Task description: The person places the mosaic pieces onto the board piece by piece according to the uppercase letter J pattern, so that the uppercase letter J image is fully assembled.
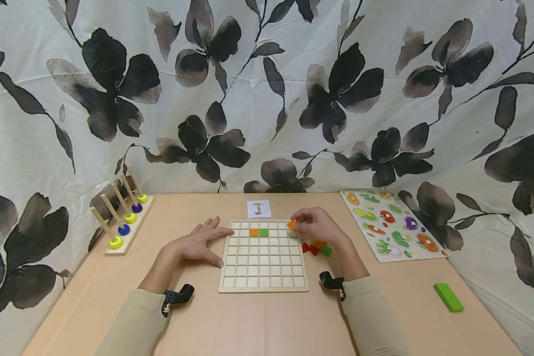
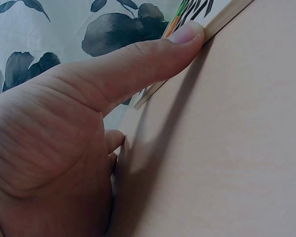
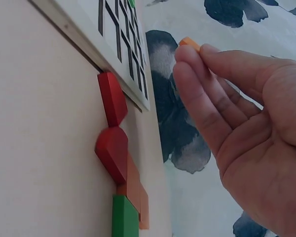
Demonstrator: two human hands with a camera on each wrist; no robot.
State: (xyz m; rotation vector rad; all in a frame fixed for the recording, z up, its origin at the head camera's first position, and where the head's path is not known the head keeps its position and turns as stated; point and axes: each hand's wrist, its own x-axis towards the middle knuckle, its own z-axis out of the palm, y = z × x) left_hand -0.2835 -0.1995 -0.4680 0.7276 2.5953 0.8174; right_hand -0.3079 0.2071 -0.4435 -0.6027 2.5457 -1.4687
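A light wooden grid board lies mid-table, with an orange tile and a green tile side by side in an upper row. My left hand rests at the board's left side, fingers spread, thumb touching its edge. Over the board's upper right corner, my right hand pinches an orange tile between thumb and fingertips. Loose pieces sit by the board's right edge: red ones, orange ones and a green one.
A small pattern card lies behind the board. To the left stands a peg stand with yellow and blue rings. A vegetable picture board is at back right, and a green block lies near the right table edge.
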